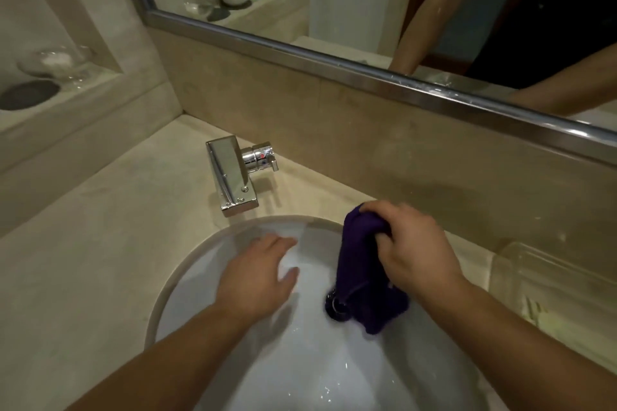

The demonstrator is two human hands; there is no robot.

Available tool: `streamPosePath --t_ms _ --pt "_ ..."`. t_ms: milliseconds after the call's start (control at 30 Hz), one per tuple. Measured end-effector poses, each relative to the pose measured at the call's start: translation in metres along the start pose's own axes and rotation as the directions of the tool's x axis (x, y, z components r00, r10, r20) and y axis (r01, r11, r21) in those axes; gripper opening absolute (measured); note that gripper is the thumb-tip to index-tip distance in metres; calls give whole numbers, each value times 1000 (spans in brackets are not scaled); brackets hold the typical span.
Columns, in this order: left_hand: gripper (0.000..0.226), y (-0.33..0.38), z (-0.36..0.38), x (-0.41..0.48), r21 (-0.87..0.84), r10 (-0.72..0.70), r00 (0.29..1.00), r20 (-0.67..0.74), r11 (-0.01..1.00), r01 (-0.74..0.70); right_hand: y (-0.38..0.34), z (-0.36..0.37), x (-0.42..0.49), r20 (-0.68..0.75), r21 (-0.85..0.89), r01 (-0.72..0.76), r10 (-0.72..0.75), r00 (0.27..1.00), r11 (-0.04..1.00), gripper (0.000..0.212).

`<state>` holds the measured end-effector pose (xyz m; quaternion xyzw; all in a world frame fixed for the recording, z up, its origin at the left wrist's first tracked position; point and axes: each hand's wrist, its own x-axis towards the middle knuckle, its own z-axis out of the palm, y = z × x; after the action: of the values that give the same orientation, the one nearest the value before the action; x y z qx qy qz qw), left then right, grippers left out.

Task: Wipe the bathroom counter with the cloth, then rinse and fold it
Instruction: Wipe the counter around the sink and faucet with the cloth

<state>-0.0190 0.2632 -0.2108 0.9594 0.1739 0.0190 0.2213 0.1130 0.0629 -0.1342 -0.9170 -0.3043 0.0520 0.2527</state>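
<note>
Cloth (362, 264): gripped bunched in my right hand (412, 248), hung lengthwise below those fingers | left hand (258, 274): lay open, empty, near its left | tail perhaps touched drain (334, 306)

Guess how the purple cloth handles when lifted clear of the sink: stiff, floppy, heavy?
Probably floppy: the purple cloth droops in folds from the right hand gripping its top. Likely heavy for its size: it looks soaked, hanging over the wet sink. May drip.
</note>
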Motion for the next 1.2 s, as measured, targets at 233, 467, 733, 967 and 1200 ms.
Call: streamPosePath --t_ms 233,467,733,967,1200 --pt "19 95 -9 37 -572 -131 981 -141 820 28 -23 -56 -5 -434 -25 89 -91 896 996 52" --pt "39 62 -6 44 27 34 985 -171 999 -30 12 -44 -42 223 -623 -275 503 835 732 53" --pt "53 -52 -51 22 500 38 996 -81 866 7 22 36 -33 50 -581 -409 532 845 704 92" --pt "65 -110 -51 6 321 181 982 -59 935 -153 20 63 -18 -96 -556 -380 397 913 739 81" --pt "56 -112 -52 0 -14 -39 904 -425 999 36 -15 93 37 16 -577 -60 85 996 814 79"
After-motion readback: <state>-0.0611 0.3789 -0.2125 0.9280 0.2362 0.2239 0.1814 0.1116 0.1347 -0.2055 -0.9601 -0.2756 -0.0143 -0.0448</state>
